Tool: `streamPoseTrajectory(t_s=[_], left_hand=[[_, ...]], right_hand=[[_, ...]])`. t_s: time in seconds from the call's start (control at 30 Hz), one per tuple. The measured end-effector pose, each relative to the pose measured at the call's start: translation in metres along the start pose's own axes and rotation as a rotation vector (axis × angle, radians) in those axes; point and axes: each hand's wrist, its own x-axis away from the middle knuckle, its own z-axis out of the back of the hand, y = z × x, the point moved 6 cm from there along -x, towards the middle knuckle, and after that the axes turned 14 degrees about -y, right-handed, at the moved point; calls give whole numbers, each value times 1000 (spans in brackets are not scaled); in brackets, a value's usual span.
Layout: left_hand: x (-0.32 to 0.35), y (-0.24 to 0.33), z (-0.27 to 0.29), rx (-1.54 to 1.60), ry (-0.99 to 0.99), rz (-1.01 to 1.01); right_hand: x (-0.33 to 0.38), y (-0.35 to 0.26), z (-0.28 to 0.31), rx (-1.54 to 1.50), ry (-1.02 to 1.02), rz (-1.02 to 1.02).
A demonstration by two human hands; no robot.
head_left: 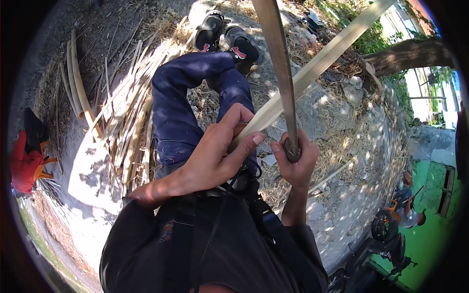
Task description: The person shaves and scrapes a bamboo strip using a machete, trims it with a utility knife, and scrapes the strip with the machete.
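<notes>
Bamboo-like strips [132, 141]: heaped on the ground [93, 180], left of the trousered legs [178, 105].
Left hand [215, 151]: fingers and thumb pinch the near end of a pale flat strip [337, 49]; wrist angles in from lower left.
Strip's lie: long axis slants up and right from the left hand, the nearer one.
Long knife [276, 53]: points away, crossing in front of the strip; contact unclear.
Right hand [300, 161]: fingers wrapped round the knife's handle, forearm nearly straight ahead; strip up-left.
</notes>
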Motion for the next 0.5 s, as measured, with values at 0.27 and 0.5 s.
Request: streamPoseTrajectory(t_s=[0.27, 0.5], left_hand=[[3, 0, -2, 4, 51, -12], [7, 3, 2, -172, -16, 48]], right_hand=[[-3, -4, -3, 133, 0, 80], [-4, -13, -4, 235, 42, 162]])
